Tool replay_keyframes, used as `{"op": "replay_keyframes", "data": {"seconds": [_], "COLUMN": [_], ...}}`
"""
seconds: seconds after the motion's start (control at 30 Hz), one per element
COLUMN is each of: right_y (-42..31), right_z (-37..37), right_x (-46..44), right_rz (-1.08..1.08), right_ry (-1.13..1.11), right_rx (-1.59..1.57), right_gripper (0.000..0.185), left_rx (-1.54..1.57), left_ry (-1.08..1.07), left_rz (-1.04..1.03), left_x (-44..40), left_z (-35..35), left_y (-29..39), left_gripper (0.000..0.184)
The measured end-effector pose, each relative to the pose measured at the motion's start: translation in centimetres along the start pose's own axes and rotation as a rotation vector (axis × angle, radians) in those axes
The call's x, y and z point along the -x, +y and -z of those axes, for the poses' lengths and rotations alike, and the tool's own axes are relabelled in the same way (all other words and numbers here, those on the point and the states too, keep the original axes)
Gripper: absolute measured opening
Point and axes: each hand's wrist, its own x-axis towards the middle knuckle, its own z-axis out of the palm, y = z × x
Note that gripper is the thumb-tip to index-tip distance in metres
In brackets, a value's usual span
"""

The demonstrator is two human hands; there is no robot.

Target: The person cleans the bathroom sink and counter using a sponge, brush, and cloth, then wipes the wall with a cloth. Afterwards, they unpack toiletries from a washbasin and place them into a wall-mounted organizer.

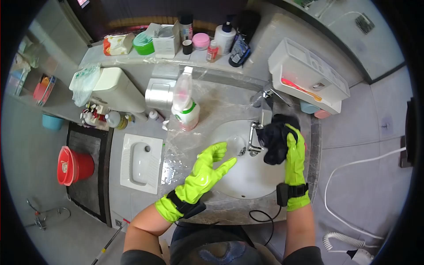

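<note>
Both hands wear bright yellow-green rubber gloves with black straps at the wrists. My right hand (296, 154) grips a bunched black cloth (277, 139) at the right rim of the white sink basin (247, 179). Over the basin's left side, my left hand (205, 170) is open, thumb and fingers apart, holding nothing. A chrome faucet (252, 140) reaches over the basin between the hands, close beside the cloth. Part of the cloth is hidden behind the right glove.
A spray bottle (185, 108) stands on the grey stone counter (223, 99) behind the left hand. Bottles and jars, including a pink jar (201, 41), line the back ledge. A white wall shelf (309, 73) hangs at right. On the floor are a squat toilet (128, 163) and red bucket (81, 165).
</note>
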Motion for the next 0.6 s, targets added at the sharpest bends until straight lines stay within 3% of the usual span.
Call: {"op": "replay_keyframes", "data": {"seconds": [0.07,0.1,0.17,0.2,0.3,0.37,0.4,0.57,0.6], "right_y": [0.9,2.1,1.1,-0.5,1.0,3.1,5.6,6.1,5.1], "right_z": [-0.3,-0.1,0.0,-0.2,5.4,8.8,10.4,8.6,7.5], "right_x": [2.6,3.8,5.2,4.2,-0.1,-1.4,-1.9,-2.1,-1.8], "right_rz": [-0.251,-0.347,-0.163,-0.377,0.366,0.006,-0.054,-0.052,-0.05], "right_ry": [-0.066,-0.161,-0.49,-0.544,-0.228,-0.21,-0.331,-0.215,-0.188], "right_rx": [0.114,0.175,0.406,0.29,0.98,1.304,1.294,1.126,1.064], "right_gripper": [0.037,0.04,0.049,0.059,0.072,0.082,0.087,0.079,0.076], "left_rx": [0.038,0.01,-0.049,-0.16,-0.438,-0.286,-0.207,0.125,0.066], "left_ry": [-0.004,0.078,0.235,0.36,0.6,0.635,0.533,0.246,0.246], "left_rz": [0.095,0.007,-0.17,-0.193,-0.361,-0.477,-0.425,-0.38,-0.39], "left_x": [1.4,1.9,2.5,2.5,-0.3,-4.6,-6.2,-11.0,-10.3], "left_z": [1.6,1.8,2.1,3.0,6.5,7.9,8.3,9.2,9.8], "left_y": [-1.0,-1.5,-2.5,-1.5,2.5,3.2,4.1,4.3,4.9], "left_gripper": [0.069,0.071,0.075,0.086,0.098,0.111,0.106,0.077,0.06]}}
